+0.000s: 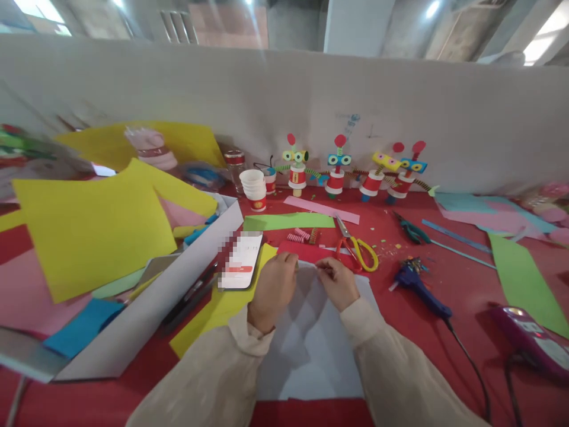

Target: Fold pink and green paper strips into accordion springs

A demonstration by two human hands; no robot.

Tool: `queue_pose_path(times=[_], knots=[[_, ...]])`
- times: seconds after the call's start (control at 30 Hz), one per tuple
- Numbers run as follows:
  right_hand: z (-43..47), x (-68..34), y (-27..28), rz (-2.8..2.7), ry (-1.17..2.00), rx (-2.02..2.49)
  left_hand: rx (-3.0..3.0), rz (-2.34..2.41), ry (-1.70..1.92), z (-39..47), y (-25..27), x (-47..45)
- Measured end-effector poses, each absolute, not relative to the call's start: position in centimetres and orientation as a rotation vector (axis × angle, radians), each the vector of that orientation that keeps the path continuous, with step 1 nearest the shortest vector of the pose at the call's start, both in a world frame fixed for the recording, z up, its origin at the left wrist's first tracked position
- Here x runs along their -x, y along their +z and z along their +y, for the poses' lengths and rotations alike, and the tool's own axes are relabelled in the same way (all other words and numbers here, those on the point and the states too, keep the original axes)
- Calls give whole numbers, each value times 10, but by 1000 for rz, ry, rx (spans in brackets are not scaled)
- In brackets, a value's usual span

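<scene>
A pale grey-white sheet of paper [313, 362] lies flat in front of me, under both of my hands. My left hand [273, 287] is closed over the sheet's upper left part, its fingers curled together. Across from it, my right hand [338, 281] pinches with thumb and fingertips near the sheet's far edge. Whatever the fingers hold is too small or hidden to make out. Beyond my right hand lie scissors [364, 252] with red and yellow handles. Small coiled striped strips [299, 236] rest past the hands. A phone [242, 261] lies on yellow paper [200, 323] beside my left hand.
A white box [151, 314] with coloured papers stands left. A blue glue gun [420, 287], pliers [411, 228] and a purple device [533, 341] with a cord lie right. Several paper-cup figures [333, 181] and stacked cups [254, 188] stand along the back wall.
</scene>
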State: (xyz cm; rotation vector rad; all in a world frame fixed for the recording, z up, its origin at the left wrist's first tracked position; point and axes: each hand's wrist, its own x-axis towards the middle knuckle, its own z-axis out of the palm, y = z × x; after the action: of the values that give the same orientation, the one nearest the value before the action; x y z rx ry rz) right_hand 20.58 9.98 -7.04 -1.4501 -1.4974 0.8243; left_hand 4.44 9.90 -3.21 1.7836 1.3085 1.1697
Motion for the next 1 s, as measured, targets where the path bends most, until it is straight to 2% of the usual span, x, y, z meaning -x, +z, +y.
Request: queue_pose_path(times=[0.3,0.6,1.0], knots=[[99,-203,-67,-1516,644,1503,-2180,1326,886,100,-41,-41],[97,-201,-65,-1503,730,1508,-2401,1327,800,87,-44,-39],[90,-193,-55,-1840,722,1151,-2378,1352,826,90,-45,-33]])
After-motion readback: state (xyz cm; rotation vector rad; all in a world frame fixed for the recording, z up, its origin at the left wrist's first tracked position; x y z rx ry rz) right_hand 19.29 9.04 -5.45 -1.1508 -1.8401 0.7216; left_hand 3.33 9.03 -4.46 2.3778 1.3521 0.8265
